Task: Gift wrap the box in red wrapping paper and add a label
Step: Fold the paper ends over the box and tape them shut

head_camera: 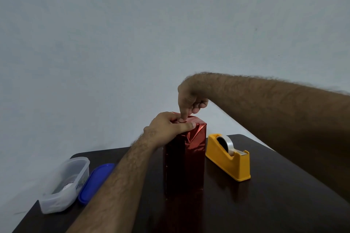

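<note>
Two bare hands work at the top of one tall box [184, 159] standing upright near the middle of a dark tabletop [274, 204]. The box is already covered down its sides in shiny red wrapping paper [196, 138], creased into folds at the upper end.

The left hand [166, 127] curls over the near top edge, its thumb lying along the rim and pinning the folded paper there. The right hand [191, 100] comes down from above, most fingers curled in, with one finger pointing down and pressing on the top fold; whether a piece of tape lies under that fingertip cannot be told.

The step in hand appears to be closing and fixing the top end. To do it well, the left hand should keep the flaps flat and tight against the box while the right rubs firmly along the seam, working any slack out toward the corners so the glossy paper does not spring open.

Counted: one yellow tape dispenser [228, 159], with one roll of clear tape, just beside the box toward the right edge; one clear plastic container [65, 184] near the left edge, its contents unclear; one blue lid [96, 182] lying right beside it. No label is visible on the box.
</note>
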Available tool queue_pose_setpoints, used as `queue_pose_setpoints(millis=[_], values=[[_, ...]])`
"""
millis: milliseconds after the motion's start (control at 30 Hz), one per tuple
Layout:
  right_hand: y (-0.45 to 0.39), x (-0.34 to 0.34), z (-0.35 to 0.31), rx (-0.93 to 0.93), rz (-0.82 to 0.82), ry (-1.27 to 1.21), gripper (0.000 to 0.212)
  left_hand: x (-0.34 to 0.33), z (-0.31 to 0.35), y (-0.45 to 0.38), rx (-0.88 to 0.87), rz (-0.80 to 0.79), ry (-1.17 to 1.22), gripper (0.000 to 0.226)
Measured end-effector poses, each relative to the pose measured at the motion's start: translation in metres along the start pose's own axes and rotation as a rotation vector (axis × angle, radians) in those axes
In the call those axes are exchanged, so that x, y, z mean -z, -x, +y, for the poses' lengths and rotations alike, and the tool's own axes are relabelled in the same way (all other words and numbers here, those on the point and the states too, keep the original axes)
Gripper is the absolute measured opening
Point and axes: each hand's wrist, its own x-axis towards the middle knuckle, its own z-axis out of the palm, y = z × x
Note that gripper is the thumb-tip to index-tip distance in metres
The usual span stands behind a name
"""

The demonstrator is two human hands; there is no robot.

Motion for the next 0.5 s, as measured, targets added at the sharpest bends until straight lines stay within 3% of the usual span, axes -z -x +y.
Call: queue_pose_setpoints(millis=[200,500], values=[[-0.012,-0.006,0.028,-0.115,-0.122,-0.223,0.03,0.001,0.001,0.005,-0.019,-0.057,0.107,0.046],[-0.024,-0.031,0.069,-0.17,-0.165,-0.364,0.065,-0.001,0.005,0.005,-0.026,-0.067,0.144,0.034]])
